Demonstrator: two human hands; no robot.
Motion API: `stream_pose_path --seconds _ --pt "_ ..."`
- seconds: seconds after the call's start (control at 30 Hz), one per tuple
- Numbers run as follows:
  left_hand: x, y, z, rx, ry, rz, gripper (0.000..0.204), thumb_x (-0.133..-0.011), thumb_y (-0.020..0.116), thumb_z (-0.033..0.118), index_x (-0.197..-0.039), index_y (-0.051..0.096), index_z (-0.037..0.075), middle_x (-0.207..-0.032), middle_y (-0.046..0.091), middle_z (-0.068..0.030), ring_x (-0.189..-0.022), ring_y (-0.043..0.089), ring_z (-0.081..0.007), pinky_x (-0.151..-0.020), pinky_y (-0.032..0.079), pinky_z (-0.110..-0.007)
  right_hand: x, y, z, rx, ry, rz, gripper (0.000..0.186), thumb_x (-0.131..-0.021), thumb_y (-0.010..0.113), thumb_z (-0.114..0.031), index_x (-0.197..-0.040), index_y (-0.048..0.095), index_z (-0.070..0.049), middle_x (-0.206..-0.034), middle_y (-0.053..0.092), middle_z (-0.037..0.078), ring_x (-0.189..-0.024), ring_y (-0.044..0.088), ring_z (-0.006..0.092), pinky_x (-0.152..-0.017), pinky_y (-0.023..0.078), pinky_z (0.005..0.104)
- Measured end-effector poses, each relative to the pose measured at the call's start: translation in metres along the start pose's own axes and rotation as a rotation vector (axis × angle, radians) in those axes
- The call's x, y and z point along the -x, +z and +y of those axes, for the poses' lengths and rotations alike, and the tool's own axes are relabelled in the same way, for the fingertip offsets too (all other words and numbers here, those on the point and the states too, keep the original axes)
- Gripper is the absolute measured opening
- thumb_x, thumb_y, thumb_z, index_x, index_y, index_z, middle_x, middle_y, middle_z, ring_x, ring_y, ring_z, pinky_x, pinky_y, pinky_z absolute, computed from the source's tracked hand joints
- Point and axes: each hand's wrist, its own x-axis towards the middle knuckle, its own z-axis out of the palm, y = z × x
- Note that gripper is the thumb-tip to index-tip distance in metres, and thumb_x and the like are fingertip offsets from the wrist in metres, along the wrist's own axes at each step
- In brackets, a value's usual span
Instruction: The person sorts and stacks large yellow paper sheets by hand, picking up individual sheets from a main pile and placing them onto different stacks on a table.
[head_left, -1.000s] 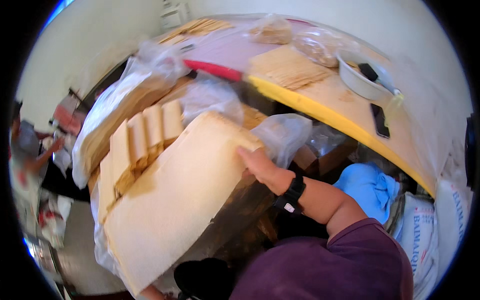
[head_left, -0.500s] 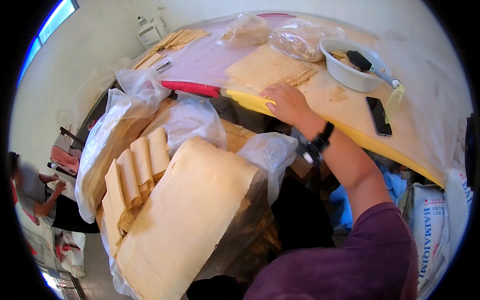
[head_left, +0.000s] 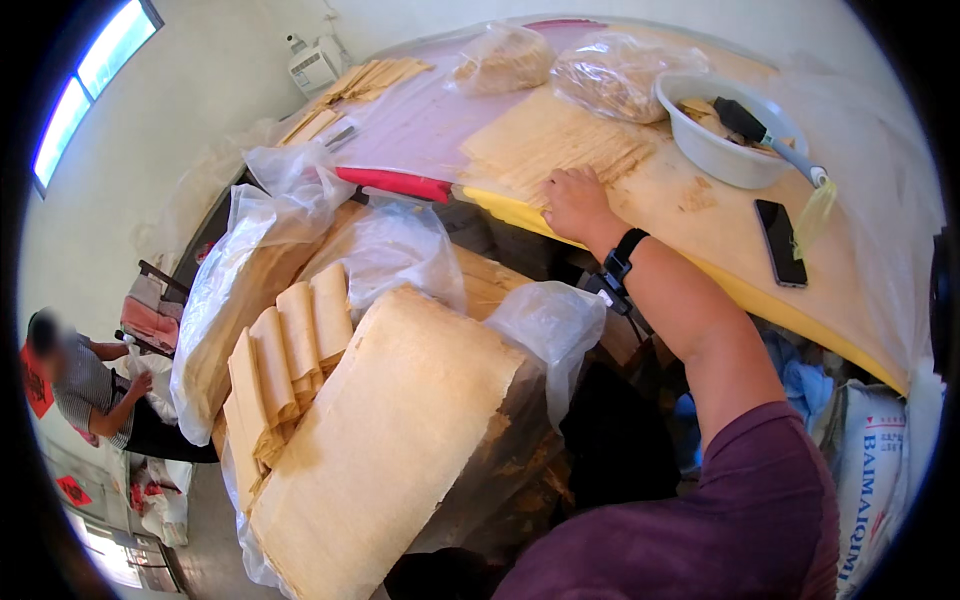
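My right hand (head_left: 578, 206) rests at the yellow front edge of the table, next to a stack of thin tan sheets (head_left: 540, 140) that look like dried bean curd skin. Its fingers are curled in, and what they pinch, if anything, is hidden. A black band (head_left: 622, 257) with a small device goes round this wrist. Below the hand, one large tan sheet (head_left: 390, 420) lies over a pile, with several folded sheets (head_left: 290, 345) beside it on the left. My left hand is out of view.
Clear plastic film (head_left: 550, 320) drapes around the pile. On the table stand bagged pieces (head_left: 625, 80), a white basin (head_left: 730, 150) with a black-headed, grey-handled brush (head_left: 765, 130), and a phone (head_left: 780, 243). Another person (head_left: 95, 390) works at far left. A white sack (head_left: 870, 480) stands lower right.
The view has turned slightly left, so everything sits further right. My right hand has curled its fingers more and stays by the stack of sheets. The other person's hands have moved slightly.
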Motion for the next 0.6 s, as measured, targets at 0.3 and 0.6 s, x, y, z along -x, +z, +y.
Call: stream_pose_path --seconds 0.3,0.6 --pt "0.037 0.028 0.038 -0.099 0.065 -0.155 0.036 -0.101 0.052 0.023 -0.122 0.065 -0.003 -0.109 0.07 -0.017 -0.09 0.066 -0.0279 -0.076 0.054 -0.037 0.003 -0.029 0.017 -0.241 0.067 0.193 0.02 -0.084 0.063 -0.026 -0.094 0.079 -0.022 -0.093 0.071 0.006 -0.089 0.067 0.0267 -0.085 0.05 0.0425" --pt "0.06 0.045 0.059 -0.164 0.093 -0.286 0.036 -0.101 0.051 0.022 -0.124 0.065 -0.002 -0.104 0.071 -0.0157 -0.087 0.066 -0.0259 -0.073 0.053 -0.036 0.002 -0.079 0.045 -0.285 0.154 0.313 0.021 -0.085 0.065 -0.03 -0.096 0.077 -0.016 -0.093 0.073 0.01 -0.087 0.069 0.032 -0.074 0.054 0.0458"
